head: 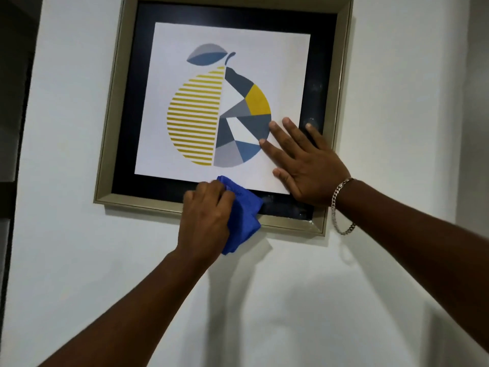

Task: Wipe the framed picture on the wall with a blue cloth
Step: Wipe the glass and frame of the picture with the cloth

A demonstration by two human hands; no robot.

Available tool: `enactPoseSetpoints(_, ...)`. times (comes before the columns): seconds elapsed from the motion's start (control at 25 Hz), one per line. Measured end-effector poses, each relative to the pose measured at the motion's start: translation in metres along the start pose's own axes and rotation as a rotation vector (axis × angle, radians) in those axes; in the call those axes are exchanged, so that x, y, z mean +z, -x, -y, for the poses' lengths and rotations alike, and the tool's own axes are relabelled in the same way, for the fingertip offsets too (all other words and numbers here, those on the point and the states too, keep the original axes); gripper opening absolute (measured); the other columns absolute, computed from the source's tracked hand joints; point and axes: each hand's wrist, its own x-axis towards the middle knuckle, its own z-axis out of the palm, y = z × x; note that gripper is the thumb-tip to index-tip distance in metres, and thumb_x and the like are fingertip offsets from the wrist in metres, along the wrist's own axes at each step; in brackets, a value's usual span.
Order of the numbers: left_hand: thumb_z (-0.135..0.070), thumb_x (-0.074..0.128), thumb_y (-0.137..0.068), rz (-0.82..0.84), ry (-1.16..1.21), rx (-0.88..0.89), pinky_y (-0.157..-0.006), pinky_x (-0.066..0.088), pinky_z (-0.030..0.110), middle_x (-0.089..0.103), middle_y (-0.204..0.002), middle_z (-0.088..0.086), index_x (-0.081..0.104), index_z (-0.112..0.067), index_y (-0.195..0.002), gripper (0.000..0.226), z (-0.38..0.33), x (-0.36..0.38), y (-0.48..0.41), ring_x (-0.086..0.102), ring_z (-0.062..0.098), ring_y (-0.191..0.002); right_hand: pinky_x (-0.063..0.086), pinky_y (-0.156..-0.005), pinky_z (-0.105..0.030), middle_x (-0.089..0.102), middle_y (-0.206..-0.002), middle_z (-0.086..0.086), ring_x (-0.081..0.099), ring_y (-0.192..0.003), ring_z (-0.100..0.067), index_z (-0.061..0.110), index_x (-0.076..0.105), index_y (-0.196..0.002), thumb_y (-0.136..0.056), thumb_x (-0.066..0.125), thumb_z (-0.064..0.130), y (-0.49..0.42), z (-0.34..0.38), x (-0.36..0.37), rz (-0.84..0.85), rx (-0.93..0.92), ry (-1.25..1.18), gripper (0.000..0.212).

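A framed picture (111, 102) hangs on the white wall, with a pale gold frame, a black mat and a print of a striped yellow and grey fruit. My left hand (205, 218) is closed around a bunched blue cloth (244, 211), pressed against the bottom edge of the glass and the lower frame rail. Part of the cloth hangs below the frame. My right hand (304, 162) lies flat with spread fingers on the glass at the lower right, over the print's corner and the black mat. A silver chain bracelet sits on that wrist.
White wall (397, 115) surrounds the frame on all sides. A dark doorway or panel edge (13, 128) runs down the far left. Smudges show on the black mat near the lower right corner (288, 207).
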Motion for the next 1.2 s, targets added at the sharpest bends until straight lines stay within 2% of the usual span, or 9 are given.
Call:
enactPoseSetpoints(0.08, -0.003, 0.069, -0.074, -0.053, 0.028, 0.001, -0.065, 0.049, 0.043, 0.069, -0.091, 0.021, 0.069, 0.003, -0.094, 0.021, -0.006, 0.006, 0.008, 0.064, 0.039, -0.079, 0.019, -0.118, -0.055, 0.010, -0.163, -0.008, 0.007, -0.150, -0.029, 0.027, 0.009, -0.152, -0.098, 0.021, 0.044, 0.000, 0.000, 0.003, -0.022, 0.006, 0.004, 0.058)
enactPoseSetpoints(0.16, -0.017, 0.048, -0.086, 0.011, 0.057, -0.111, -0.088, 0.048, 0.050, 0.064, -0.111, 0.026, 0.062, 0.006, -0.116, 0.040, -0.023, 0.013, 0.027, 0.060, 0.042, -0.102, 0.019, -0.118, -0.055, 0.011, -0.163, -0.008, 0.007, -0.150, -0.029, 0.026, 0.009, -0.152, -0.098, 0.022, 0.044, 0.001, 0.000, 0.006, -0.045, 0.010, 0.013, 0.058)
enactPoseSetpoints(0.24, -0.027, 0.039, -0.090, 0.130, 0.016, -0.142, -0.113, 0.032, 0.053, 0.048, -0.138, 0.029, 0.043, 0.005, -0.137, 0.057, -0.033, 0.018, 0.042, 0.043, 0.044, -0.131, 0.019, -0.118, -0.054, 0.011, -0.163, -0.008, 0.008, -0.150, -0.029, 0.026, 0.010, -0.152, -0.098, 0.022, 0.044, 0.001, 0.000, 0.006, -0.064, 0.002, 0.014, 0.058)
enactPoseSetpoints(0.28, -0.029, 0.037, -0.091, 0.161, -0.005, -0.126, -0.118, 0.025, 0.053, 0.042, -0.145, 0.028, 0.037, 0.005, -0.141, 0.060, -0.029, 0.020, 0.046, 0.035, 0.043, -0.139, 0.019, -0.118, -0.054, 0.012, -0.163, -0.009, 0.008, -0.150, -0.029, 0.026, 0.010, -0.152, -0.098, 0.023, 0.044, 0.000, 0.000, 0.005, -0.069, -0.003, 0.002, 0.058)
enactPoseSetpoints(0.52, -0.023, 0.038, -0.090, -0.034, 0.028, -0.151, -0.117, 0.022, 0.059, 0.041, -0.148, 0.026, 0.042, 0.007, -0.138, 0.057, 0.033, 0.030, 0.057, 0.030, 0.040, -0.143, 0.019, -0.119, -0.054, 0.014, -0.162, -0.008, 0.010, -0.149, -0.029, 0.026, 0.013, -0.152, -0.098, 0.025, 0.044, 0.001, 0.000, 0.009, -0.108, -0.004, 0.000, 0.057)
enactPoseSetpoints(0.64, -0.020, 0.040, -0.087, -0.121, 0.115, -0.226, -0.116, 0.021, 0.061, 0.044, -0.145, 0.028, 0.044, 0.010, -0.135, 0.057, 0.004, 0.038, 0.053, 0.034, 0.042, -0.140, 0.019, -0.118, -0.054, 0.015, -0.162, -0.008, 0.012, -0.149, -0.029, 0.026, 0.015, -0.151, -0.099, 0.025, 0.044, -0.001, 0.000, 0.010, -0.126, 0.001, -0.007, 0.057)
enactPoseSetpoints(0.92, -0.030, 0.045, -0.086, 0.028, 0.187, 0.003, -0.122, 0.019, 0.052, 0.042, -0.151, 0.019, 0.039, -0.001, -0.143, 0.064, -0.118, 0.054, 0.039, 0.030, 0.031, -0.145, 0.016, -0.119, -0.054, 0.012, -0.162, -0.009, 0.009, -0.150, -0.029, 0.026, 0.012, -0.152, -0.098, 0.024, 0.043, -0.001, -0.001, 0.009, -0.098, -0.006, -0.013, 0.058)
enactPoseSetpoints(1.08, -0.028, 0.045, -0.086, 0.138, 0.071, 0.184, -0.119, 0.026, 0.053, 0.042, -0.150, 0.019, 0.040, 0.000, -0.142, 0.063, -0.069, 0.040, 0.038, 0.033, 0.034, -0.144, 0.016, -0.119, -0.053, 0.013, -0.162, -0.008, 0.010, -0.150, -0.028, 0.027, 0.013, -0.152, -0.098, 0.022, 0.043, -0.001, 0.000, 0.008, -0.103, -0.005, -0.018, 0.057)
enactPoseSetpoints(1.2, -0.023, 0.045, -0.084, 0.114, 0.012, 0.168, -0.116, 0.028, 0.057, 0.044, -0.148, 0.022, 0.044, 0.004, -0.139, 0.061, -0.009, 0.028, 0.045, 0.035, 0.038, -0.141, 0.017, -0.119, -0.053, 0.014, -0.162, -0.008, 0.012, -0.149, -0.028, 0.027, 0.013, -0.152, -0.098, 0.022, 0.043, 0.000, -0.001, 0.008, -0.116, -0.001, -0.014, 0.056)
